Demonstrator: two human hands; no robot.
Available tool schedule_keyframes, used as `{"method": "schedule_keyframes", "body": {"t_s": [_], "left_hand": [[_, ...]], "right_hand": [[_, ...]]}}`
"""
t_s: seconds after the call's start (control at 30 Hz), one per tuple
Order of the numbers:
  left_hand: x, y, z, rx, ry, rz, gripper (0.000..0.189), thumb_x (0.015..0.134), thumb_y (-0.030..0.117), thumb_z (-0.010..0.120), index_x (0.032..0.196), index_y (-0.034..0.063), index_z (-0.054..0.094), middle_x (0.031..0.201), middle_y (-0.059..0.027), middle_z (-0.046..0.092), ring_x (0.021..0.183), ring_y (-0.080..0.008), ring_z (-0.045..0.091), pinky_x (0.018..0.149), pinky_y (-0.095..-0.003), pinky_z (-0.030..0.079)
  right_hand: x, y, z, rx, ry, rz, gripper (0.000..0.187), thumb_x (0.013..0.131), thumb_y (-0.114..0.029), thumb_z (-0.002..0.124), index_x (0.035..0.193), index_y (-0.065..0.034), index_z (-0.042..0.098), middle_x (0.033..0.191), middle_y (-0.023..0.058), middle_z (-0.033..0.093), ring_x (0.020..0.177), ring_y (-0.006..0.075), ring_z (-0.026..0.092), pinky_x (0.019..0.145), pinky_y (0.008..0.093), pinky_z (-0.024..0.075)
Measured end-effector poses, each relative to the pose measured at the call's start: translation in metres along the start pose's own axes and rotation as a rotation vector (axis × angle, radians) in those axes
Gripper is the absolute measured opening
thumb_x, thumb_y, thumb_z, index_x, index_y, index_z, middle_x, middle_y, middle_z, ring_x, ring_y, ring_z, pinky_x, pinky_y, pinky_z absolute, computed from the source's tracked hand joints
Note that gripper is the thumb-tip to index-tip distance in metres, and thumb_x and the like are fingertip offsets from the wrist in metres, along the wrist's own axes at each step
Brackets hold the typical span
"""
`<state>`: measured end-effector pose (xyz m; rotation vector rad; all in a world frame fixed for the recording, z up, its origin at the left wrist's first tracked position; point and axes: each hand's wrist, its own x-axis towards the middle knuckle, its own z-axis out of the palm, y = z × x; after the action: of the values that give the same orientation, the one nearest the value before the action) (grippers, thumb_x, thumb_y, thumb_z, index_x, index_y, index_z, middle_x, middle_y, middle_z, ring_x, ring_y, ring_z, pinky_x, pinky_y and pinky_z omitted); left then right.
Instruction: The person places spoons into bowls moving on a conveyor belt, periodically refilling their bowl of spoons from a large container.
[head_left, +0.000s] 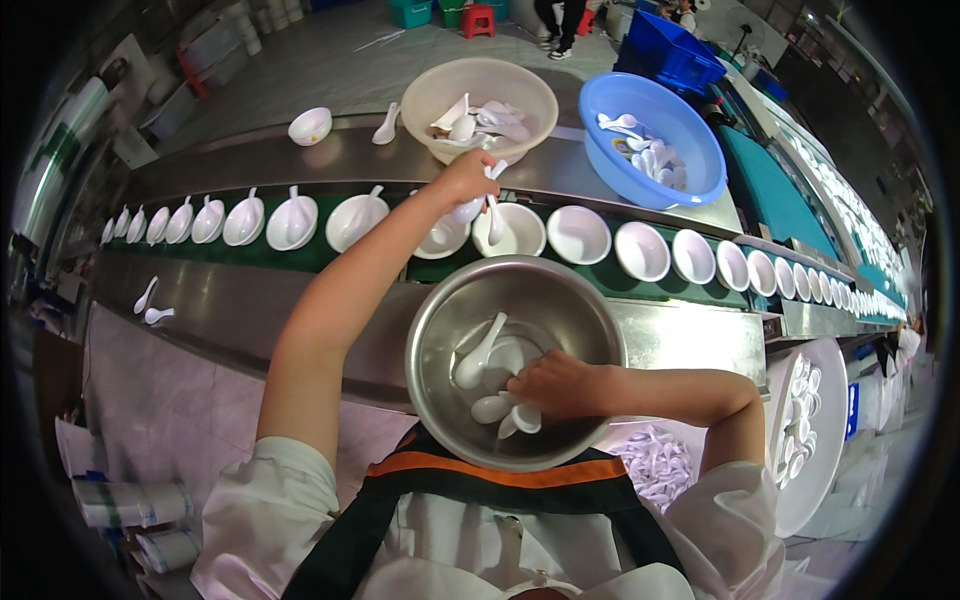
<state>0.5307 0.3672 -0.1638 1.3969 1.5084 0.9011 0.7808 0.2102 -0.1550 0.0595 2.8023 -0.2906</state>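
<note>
My left hand (466, 181) is closed around white soup spoons (495, 217), held above a row of white bowls. One spoon hangs over the opening of a white bowl (525, 231) on the green conveyor belt (592, 279). Down inside a stainless steel basin (431, 322), my right hand (559, 384) grips the handles of several white spoons (491, 409); their handles are mostly hidden by the fingers. Another white spoon (477, 361) lies in the basin beside it. Bowls to the left of my left hand, such as one bowl (292, 221), each hold a spoon; those to the right show none.
Behind the belt stand a cream basin (480, 71) and a blue basin (600, 150), both with spoons. A small bowl (310, 126) and a spoon (385, 126) lie left of them. Two spoons (152, 304) rest at left. A white tub (817, 450) of spoons stands right.
</note>
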Motion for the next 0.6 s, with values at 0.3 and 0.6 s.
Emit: {"method": "schedule_keyframes", "body": {"t_s": [0.3,0.6], "left_hand": [[0.000,-0.051,-0.012,0.268,0.167,-0.093,0.044,0.064,0.006,0.069,0.103,-0.0011,0.048,0.083,-0.0127,0.057,0.060,-0.0172,0.057,0.050,-0.0315,0.047],[-0.006,-0.031,0.020,-0.393,0.076,-0.100,0.011,0.075,0.001,0.056,0.085,-0.0031,0.054,0.070,-0.0099,0.058,0.059,-0.0171,0.058,0.052,-0.0310,0.049]], "right_hand": [[-0.056,0.053,-0.081,0.847,0.407,0.493,0.016,0.071,-0.017,0.065,0.081,-0.0047,0.062,0.064,0.0068,0.062,0.059,0.0156,0.060,0.058,0.0309,0.0479],[-0.034,0.190,0.022,0.694,0.524,1.036,0.036,0.065,-0.033,0.072,0.076,0.0003,0.064,0.065,0.0124,0.064,0.061,0.0237,0.064,0.060,0.0330,0.0493]]}}
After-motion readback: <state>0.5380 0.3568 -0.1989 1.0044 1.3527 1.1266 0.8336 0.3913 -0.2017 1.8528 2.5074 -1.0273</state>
